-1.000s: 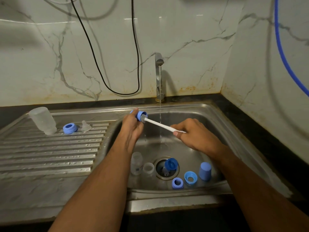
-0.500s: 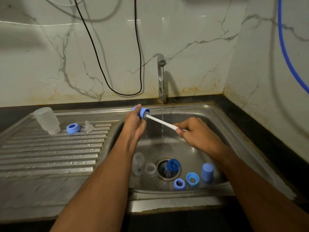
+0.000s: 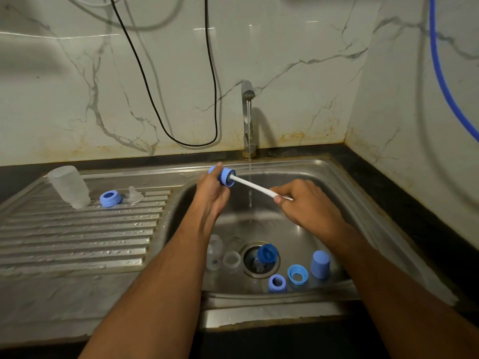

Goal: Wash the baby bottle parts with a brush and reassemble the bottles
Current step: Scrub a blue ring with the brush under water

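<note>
The left hand [image 3: 212,193] grips a blue cap [image 3: 225,176], its open mouth facing right. The right hand [image 3: 303,203] pinches the white brush [image 3: 255,184] handle; the brush runs left and far, bristles inside the cap, above the sink [image 3: 363,203], beside the water stream.

The steel sink [image 3: 363,193] holds 2 clear bottles, perhaps, plus 2 rings and 2 caps; its drainboard [image 3: 72,242] carries 1 bottle [image 3: 68,186], ring [image 3: 111,198], teat [image 3: 134,195].
</note>
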A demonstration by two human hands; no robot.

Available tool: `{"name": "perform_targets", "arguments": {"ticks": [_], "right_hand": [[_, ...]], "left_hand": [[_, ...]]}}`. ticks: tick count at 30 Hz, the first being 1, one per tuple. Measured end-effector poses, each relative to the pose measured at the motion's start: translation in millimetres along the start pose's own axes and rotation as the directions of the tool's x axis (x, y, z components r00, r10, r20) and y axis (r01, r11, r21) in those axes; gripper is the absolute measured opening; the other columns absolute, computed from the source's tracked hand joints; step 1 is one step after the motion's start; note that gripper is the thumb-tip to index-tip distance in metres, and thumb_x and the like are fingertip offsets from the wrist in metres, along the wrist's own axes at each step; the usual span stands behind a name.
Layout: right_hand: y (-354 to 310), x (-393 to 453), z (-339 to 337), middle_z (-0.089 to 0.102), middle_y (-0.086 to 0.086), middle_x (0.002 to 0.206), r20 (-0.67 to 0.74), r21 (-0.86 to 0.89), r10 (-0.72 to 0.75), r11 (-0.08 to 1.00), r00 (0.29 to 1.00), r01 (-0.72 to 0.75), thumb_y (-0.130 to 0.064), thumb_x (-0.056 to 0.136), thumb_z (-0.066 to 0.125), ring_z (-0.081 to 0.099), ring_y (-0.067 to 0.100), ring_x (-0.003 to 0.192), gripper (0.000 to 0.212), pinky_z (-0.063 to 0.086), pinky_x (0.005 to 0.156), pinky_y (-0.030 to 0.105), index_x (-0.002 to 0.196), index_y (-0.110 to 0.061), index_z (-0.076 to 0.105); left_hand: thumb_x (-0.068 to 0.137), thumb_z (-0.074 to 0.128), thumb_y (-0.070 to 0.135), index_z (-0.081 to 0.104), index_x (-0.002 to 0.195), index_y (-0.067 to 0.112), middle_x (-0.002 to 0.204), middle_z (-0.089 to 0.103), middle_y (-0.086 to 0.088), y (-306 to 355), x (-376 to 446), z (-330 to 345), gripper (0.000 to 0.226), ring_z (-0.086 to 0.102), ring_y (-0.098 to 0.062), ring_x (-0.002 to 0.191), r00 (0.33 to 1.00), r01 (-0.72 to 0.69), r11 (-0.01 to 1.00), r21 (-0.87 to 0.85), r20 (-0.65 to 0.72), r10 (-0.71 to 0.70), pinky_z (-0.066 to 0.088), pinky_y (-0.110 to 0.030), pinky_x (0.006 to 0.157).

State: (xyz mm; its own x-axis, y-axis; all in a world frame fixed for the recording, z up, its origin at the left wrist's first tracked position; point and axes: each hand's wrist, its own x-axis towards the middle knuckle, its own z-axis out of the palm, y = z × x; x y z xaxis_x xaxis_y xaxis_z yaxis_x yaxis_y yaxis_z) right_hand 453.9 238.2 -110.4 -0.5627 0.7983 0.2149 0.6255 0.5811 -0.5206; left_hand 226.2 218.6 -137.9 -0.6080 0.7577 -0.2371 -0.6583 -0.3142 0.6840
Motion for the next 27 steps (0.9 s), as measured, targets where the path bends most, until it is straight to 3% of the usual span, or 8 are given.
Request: {"name": "perform_targets", "arguments": {"ticks": [3,7,11,14,16,20,23,27], "right_hand": [[-3.3,0.0,5.3,0.071,-0.001,0.09,0.074,-0.023,0.062,0.998,0.995,-0.06,-0.028,0.1,0.058,0.065,0.014,0.077,0.025,0.059,0.076,0.037,0.121,-0.026,0.072],[-3.7,0.7,-3.7,0.062,-0.006,0.071,0.151,0.084,0.04,0.995,0.988,-0.053,-0.024,0.101,0.059,0.054,0.007,0.058,0.027,0.043,0.053,0.022,0.126,-0.023,0.07],[-8.4,2.2,-0.1,0.067,-0.01,0.084,0.092,0.109,-0.013,0.994,0.996,0.003,-0.024,0.1,0.061,0.063,0.008,0.072,0.031,0.056,0.068,0.028,0.13,-0.025,0.068],[-3.6,2.5,-0.9,0.062,-0.012,0.075,0.114,0.144,0.004,0.989,0.993,-0.021,-0.023,0.1,0.061,0.056,0.005,0.063,0.031,0.045,0.056,0.019,0.13,-0.025,0.068],[2.3,2.6,-7.6,0.061,-0.007,0.069,0.147,0.169,0.019,0.985,0.989,-0.044,-0.022,0.101,0.06,0.053,0.009,0.058,0.029,0.042,0.051,0.021,0.128,-0.026,0.069],[-2.4,4.2,-1.0,0.061,-0.004,0.068,0.142,0.183,0.034,0.981,0.989,-0.06,-0.023,0.101,0.059,0.051,0.012,0.055,0.029,0.042,0.047,0.024,0.127,-0.029,0.069],[-0.3,4.8,-2.2,0.061,0.001,0.068,0.191,0.22,0.062,0.97,0.98,-0.104,-0.023,0.101,0.058,0.05,0.016,0.056,0.027,0.041,0.049,0.027,0.125,-0.03,0.07],[6.7,6.7,-8.1,0.062,0.002,0.069,0.188,0.232,0.09,0.963,0.978,-0.134,-0.022,0.101,0.058,0.05,0.017,0.057,0.027,0.041,0.05,0.028,0.124,-0.031,0.07]], "left_hand": [[0.097,0.063,0.01,0.052,0.128,0.0,0.112,0.055,-0.017,-1.2,-0.7,-2.4,0.035,0.063,-0.021,0.086,1.0,0.026,0.999,0.026,-0.018,-0.025,0.061,-0.033,0.068],[0.095,0.064,0.011,0.05,0.132,-0.001,0.112,0.057,-0.017,8.0,2.6,-7.1,0.041,0.064,-0.023,0.092,0.998,-0.013,0.997,-0.073,-0.061,0.008,0.061,-0.035,0.077],[0.098,0.061,0.011,0.05,0.127,0.001,0.103,0.056,-0.016,1.8,-1.9,-0.4,0.034,0.063,-0.021,0.079,0.999,0.003,1.0,-0.03,-0.032,-0.004,0.06,-0.03,0.057],[0.1,0.058,0.012,0.049,0.123,0.0,0.1,0.055,-0.015,4.2,0.2,-0.6,0.027,0.062,-0.02,0.077,1.0,-0.004,1.0,-0.028,-0.031,0.004,0.061,-0.031,0.059],[0.101,0.058,0.012,0.049,0.122,0.0,0.094,0.055,-0.012,8.9,5.7,-4.0,0.026,0.061,-0.017,0.073,0.999,-0.024,0.999,-0.038,-0.048,0.023,0.058,-0.029,0.057],[0.099,0.061,0.013,0.052,0.112,0.002,0.099,0.056,-0.015,1.9,3.4,-0.4,0.019,0.063,-0.02,0.077,0.999,0.012,1.0,-0.009,-0.048,-0.013,0.06,-0.033,0.067],[0.101,0.058,0.013,0.052,0.107,0.001,0.097,0.056,-0.014,3.9,2.6,-1.2,0.015,0.061,-0.019,0.078,1.0,-0.003,1.0,-0.021,-0.026,0.003,0.061,-0.031,0.066],[0.101,0.056,0.016,0.054,0.113,0.0,0.098,0.056,-0.013,5.8,3.8,-4.0,0.02,0.061,-0.021,0.082,1.0,0.021,0.999,-0.029,0.002,-0.021,0.057,-0.034,0.078]]}}
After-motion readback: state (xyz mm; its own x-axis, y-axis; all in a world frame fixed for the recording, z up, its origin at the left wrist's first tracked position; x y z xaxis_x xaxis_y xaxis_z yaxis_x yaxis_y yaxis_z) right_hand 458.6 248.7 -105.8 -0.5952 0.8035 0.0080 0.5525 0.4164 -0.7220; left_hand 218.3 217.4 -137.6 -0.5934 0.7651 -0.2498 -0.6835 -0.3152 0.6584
